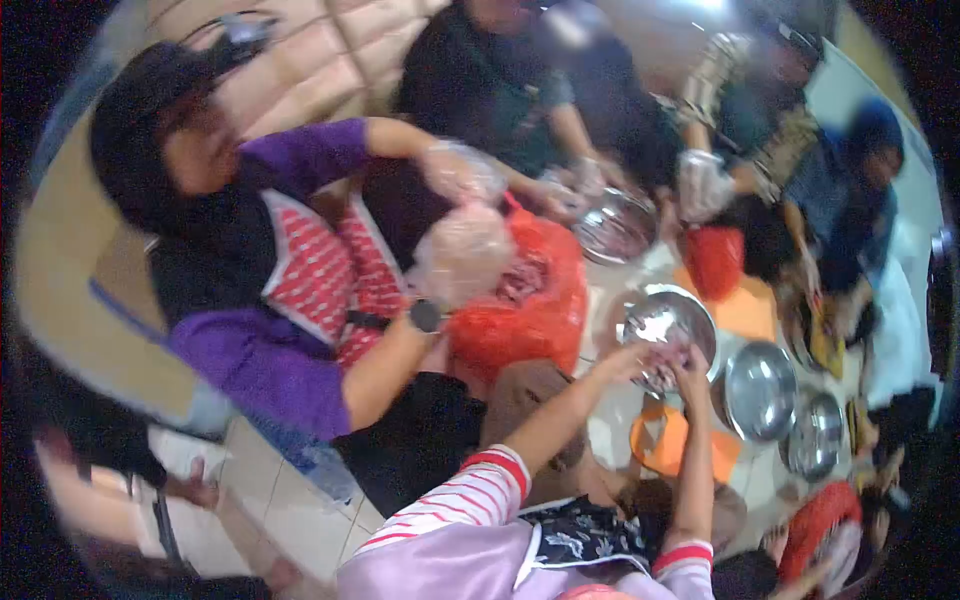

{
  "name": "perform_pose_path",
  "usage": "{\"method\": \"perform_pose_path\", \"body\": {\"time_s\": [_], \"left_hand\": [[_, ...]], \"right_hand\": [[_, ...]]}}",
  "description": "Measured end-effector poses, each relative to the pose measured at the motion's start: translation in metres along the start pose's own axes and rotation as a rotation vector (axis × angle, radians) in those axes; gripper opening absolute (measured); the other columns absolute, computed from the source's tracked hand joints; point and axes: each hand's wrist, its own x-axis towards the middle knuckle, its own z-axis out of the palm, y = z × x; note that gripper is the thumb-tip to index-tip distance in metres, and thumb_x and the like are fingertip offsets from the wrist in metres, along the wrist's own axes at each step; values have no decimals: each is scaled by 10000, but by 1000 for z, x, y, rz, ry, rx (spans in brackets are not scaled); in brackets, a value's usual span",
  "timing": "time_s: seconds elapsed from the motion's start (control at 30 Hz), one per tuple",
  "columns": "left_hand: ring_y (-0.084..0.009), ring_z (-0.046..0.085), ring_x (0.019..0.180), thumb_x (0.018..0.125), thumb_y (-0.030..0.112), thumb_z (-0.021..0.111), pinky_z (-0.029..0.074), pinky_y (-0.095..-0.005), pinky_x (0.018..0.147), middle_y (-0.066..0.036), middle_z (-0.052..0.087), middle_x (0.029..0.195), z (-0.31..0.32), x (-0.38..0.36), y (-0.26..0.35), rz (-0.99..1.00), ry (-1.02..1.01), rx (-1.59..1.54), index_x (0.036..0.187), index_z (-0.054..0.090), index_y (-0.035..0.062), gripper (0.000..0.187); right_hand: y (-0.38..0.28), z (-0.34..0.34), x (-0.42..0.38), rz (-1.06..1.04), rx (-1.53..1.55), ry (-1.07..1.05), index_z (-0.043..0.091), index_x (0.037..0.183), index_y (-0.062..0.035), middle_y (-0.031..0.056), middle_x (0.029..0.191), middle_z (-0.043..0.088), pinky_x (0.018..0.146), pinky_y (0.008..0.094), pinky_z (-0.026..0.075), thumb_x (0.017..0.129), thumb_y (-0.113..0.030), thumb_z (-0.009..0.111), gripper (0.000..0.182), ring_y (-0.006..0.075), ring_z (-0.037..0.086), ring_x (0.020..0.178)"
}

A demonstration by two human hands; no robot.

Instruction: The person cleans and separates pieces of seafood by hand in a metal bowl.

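Note:
My left hand [626, 364] and my right hand [690, 366] come close together over a shiny metal bowl [706, 318]. The fingers of both are curled in, and whatever they grip is too small and blurred to name. Small pinkish-purple pieces [664, 374] show in the bowl between and below my hands. Under my forearms lies an orange flat piece [662, 440] on the tiles. Left of the bowl bulges a red plastic bag [562, 318] that holds many small purplish pieces [524, 282].
A person in purple sleeves [262, 370] sits close on my left, holding a clear plastic bag [464, 250]. Other metal bowls [762, 392] stand to the right, and another bowl [614, 226] lies farther off. Several people sit around on the tiled floor [282, 492].

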Motion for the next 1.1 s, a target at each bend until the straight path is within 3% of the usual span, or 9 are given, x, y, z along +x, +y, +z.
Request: {"method": "perform_pose_path", "body": {"time_s": [0.03, 0.2, 0.33, 0.4, 0.5, 0.67, 0.77, 0.97, 1.1], "left_hand": [[-132, 540, 882, 855, 361, 496, 469, -277, 696, -17, 575, 1074, -3, 2, -2, -65, 79, 0, 1185, 516, 91, 427], [-71, 510, 776, 818, 302, 585, 463, -246, 744, -2, 598, 1005, -11, 7, -2, -138, 248, 129, 1042, 598, 80, 315], [-101, 558, 850, 822, 217, 599, 463, -232, 800, -40, 606, 1000, 10, 3, 12, -112, 447, 50, 1035, 581, 47, 273], [-115, 560, 895, 825, 196, 593, 461, -245, 825, -52, 605, 1004, 14, 5, 15, -109, 415, 11, 1035, 574, 34, 266], [-140, 560, 957, 831, 152, 579, 454, -266, 871, -75, 603, 1012, 16, 3, 17, -102, 384, -23, 1022, 569, 12, 238], [-149, 571, 938, 813, 136, 600, 457, -261, 865, -72, 600, 1009, 9, 3, 13, -127, 309, -6, 1017, 570, 12, 241], [-152, 580, 921, 803, 130, 613, 462, -263, 858, -72, 601, 992, 14, 2, 18, -227, 336, 8, 991, 573, 17, 223], [-146, 588, 880, 787, 95, 625, 473, -240, 792, -68, 602, 961, 28, -1, 25, -289, 325, 122, 1007, 560, 34, 238], [-125, 578, 845, 780, 80, 632, 463, -227, 765, -55, 596, 950, 21, 1, 14, -132, 302, 263, 1021, 547, 39, 260]], "right_hand": [[-19, -1, -11, 186, 88, 51, 584, 958, -6, 103, 880, 589, 752, 273, 434, 755, -197, 643, 285, 183, 557, 845], [14, 10, -14, 214, 385, 111, 561, 1036, 48, 93, 873, 621, 677, 261, 480, 794, -122, 605, 299, 138, 582, 783], [24, 10, -19, 137, 310, 84, 503, 1122, 8, 86, 899, 597, 706, 276, 453, 861, -218, 524, 346, 162, 561, 789], [23, 12, -21, 313, 528, 100, 400, 1212, -30, 93, 968, 551, 746, 289, 424, 905, -302, 417, 411, 166, 523, 822], [16, 10, -27, 391, 388, -11, 325, 1250, -51, 109, 1037, 484, 785, 294, 394, 926, -334, 333, 431, 167, 481, 837], [27, 19, -36, -88, 33, 66, 297, 1316, -98, 196, 1359, 295, 960, 362, 327, 926, -243, 346, 419, 334, 381, 1205], [18, 13, -41, 81, 145, -21, 314, 1309, -102, 179, 1316, 366, 944, 346, 342, 927, -232, 347, 405, 328, 439, 1153], [12, 5, -44, 8, 159, -22, 341, 1296, -101, 160, 1257, 436, 949, 334, 340, 924, -222, 363, 392, 295, 457, 1139], [22, 6, -46, -31, 130, -48, 335, 1301, -101, 156, 1259, 434, 974, 332, 312, 924, -227, 363, 399, 283, 423, 1171]]}}
